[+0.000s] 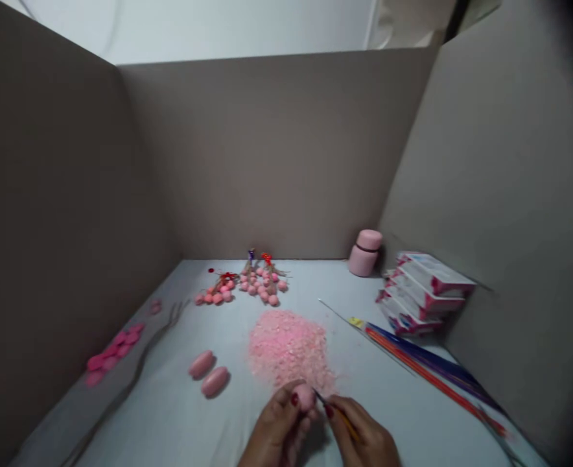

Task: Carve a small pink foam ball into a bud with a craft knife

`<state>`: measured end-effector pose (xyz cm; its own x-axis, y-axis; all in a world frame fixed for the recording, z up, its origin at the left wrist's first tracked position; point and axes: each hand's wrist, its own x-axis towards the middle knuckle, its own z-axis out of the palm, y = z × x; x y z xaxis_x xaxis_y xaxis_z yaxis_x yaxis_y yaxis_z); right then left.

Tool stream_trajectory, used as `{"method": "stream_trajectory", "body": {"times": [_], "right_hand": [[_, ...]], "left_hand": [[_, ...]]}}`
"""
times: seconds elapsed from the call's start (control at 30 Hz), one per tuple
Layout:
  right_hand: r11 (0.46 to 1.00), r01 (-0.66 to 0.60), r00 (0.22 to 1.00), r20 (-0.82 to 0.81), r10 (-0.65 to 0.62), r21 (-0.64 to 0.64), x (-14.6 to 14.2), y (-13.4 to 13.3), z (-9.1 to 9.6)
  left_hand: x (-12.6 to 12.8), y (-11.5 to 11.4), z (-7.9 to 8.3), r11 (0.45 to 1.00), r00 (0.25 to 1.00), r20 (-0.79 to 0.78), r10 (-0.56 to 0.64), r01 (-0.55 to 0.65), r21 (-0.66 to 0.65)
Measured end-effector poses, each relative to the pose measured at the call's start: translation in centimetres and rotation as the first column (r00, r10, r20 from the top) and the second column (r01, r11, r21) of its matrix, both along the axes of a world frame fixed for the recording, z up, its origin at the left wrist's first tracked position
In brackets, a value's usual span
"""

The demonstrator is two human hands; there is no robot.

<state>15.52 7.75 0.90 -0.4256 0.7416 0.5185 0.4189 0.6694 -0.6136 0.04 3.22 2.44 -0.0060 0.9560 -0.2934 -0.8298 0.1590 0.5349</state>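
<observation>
My left hand [279, 431] is at the bottom centre, fingers closed round a small pink oval piece [306, 395]. My right hand [364, 438] sits just to its right and pinches a thin stick-like tool [332, 408] whose tip touches the pink piece. Both hands hover at the near edge of a heap of pale pink flakes [286, 347] on the light table. Two more pink oval pieces [209, 373] lie to the left of the heap.
Clusters of small pink buds on stems [247, 285] lie at the back. A pink jar [364, 253] and a stack of small boxes [425, 292] stand at the right. Long red and blue sticks [432, 373] lie on the right; pink petals [114, 353] and a thin wire stem [140, 370] lie left. Cardboard walls surround the table.
</observation>
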Motion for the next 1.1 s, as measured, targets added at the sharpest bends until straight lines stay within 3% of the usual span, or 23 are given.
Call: {"method": "stream_trajectory", "body": {"times": [0.07, 0.37, 0.43, 0.6, 0.73, 0.9, 1.1], "right_hand": [[0.999, 0.045, 0.999, 0.004, -0.045, 0.006, -0.4, -0.3, 0.0], [0.998, 0.033, 0.998, -0.046, -0.030, 0.058, -1.4, -1.2, 0.1], [0.997, 0.048, 0.998, -0.037, -0.046, 0.058, -1.4, -1.2, 0.2], [0.998, 0.053, 0.997, -0.056, -0.051, 0.032, -1.5, -1.3, -0.1], [0.999, 0.048, 0.997, -0.060, -0.047, 0.010, -1.3, -1.0, 0.1], [0.992, 0.113, 0.992, -0.041, -0.115, -0.058, -0.4, 0.1, 0.6], [0.999, 0.035, 0.994, -0.106, -0.033, 0.017, -1.0, -0.8, 0.0]], "left_hand": [[-0.3, -0.1, 0.1, 0.994, 1.000, -0.009, 0.000, -0.001, -0.112], [-0.2, -0.2, -0.4, 0.987, 1.000, 0.006, 0.017, -0.016, -0.161], [-0.1, 0.0, -0.7, 0.991, 1.000, -0.005, 0.029, -0.030, -0.128], [0.0, 0.2, -1.0, 0.994, 0.993, -0.108, 0.046, -0.034, 0.108], [0.0, -0.1, -0.7, 0.994, 0.994, -0.108, 0.024, -0.012, 0.110], [0.4, -0.6, 0.0, 0.988, 0.990, -0.110, -0.089, 0.101, 0.112], [0.1, -0.3, 0.9, 0.998, 0.996, -0.082, 0.020, -0.025, -0.055]]}}
